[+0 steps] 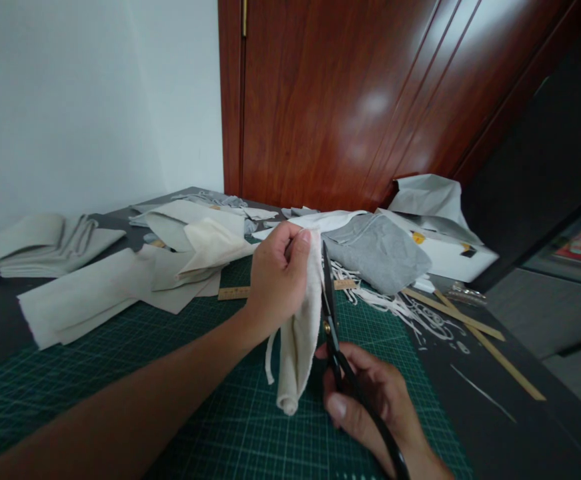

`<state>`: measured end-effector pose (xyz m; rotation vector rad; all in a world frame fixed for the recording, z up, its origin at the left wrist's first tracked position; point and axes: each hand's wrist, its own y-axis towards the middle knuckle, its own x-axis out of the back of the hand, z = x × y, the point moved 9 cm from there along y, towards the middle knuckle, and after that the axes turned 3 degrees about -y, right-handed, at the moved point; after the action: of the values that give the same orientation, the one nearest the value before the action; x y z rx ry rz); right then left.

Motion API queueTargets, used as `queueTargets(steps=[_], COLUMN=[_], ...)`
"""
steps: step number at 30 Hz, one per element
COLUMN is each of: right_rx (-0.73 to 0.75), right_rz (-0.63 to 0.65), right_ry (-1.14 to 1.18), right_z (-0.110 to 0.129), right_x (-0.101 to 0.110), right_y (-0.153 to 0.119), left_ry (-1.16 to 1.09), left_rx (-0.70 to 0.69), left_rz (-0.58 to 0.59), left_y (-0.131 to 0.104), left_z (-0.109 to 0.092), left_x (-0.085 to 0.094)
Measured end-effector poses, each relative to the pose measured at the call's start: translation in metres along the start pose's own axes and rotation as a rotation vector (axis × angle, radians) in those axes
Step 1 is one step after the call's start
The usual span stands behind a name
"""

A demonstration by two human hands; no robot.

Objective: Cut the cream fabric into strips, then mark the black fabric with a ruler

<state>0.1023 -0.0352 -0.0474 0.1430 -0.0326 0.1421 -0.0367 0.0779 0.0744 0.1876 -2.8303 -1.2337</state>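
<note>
Between its thumb and fingers, my left hand [283,273] pinches the top of a folded strip of cream fabric [300,347]. The cloth hangs down over the mat, its lower end rolled, and a thin strip dangles at its left side. My right hand [375,400] grips a pair of black scissors [331,320] by the handles. The blades point up along the right edge of the fabric, very close to it. Whether they touch the cloth I cannot tell. A green cutting mat [210,393] lies beneath both hands.
Folded pale fabric [85,293] lies at the left, with a grey cloth [380,250] behind the scissors. White cut strips [395,307], wooden rulers [490,347] and a white box [455,257] are on the right. A reddish wooden door [330,100] stands behind the table.
</note>
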Motion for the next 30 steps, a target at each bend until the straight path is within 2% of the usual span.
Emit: queueTargets(steps=[6, 11, 15, 21, 30], right_rx=[0.080, 0.066, 0.029, 0.048, 0.094], right_rz=[0.016, -0.050, -0.048, -0.023, 0.029], right_ry=[0.044, 0.009, 0.009, 0.024, -0.004], right_z=[-0.002, -0.001, 0.004, 0.014, 0.015], right_x=[-0.003, 0.004, 0.003, 0.000, 0.001], right_y=[0.002, 0.000, 0.001, 0.002, 0.003], left_ry=[-0.043, -0.187, -0.259, -0.222, -0.177], left_rx=[0.002, 0.078, 0.118, 0.099, 0.097], left_rz=[-0.031, -0.006, 0.034, 0.062, 0.094], left_y=[-0.004, -0.005, -0.008, -0.015, -0.020], left_z=[0.004, 0.010, 0.009, 0.002, -0.001], left_x=[-0.001, -0.006, -0.012, -0.018, -0.020])
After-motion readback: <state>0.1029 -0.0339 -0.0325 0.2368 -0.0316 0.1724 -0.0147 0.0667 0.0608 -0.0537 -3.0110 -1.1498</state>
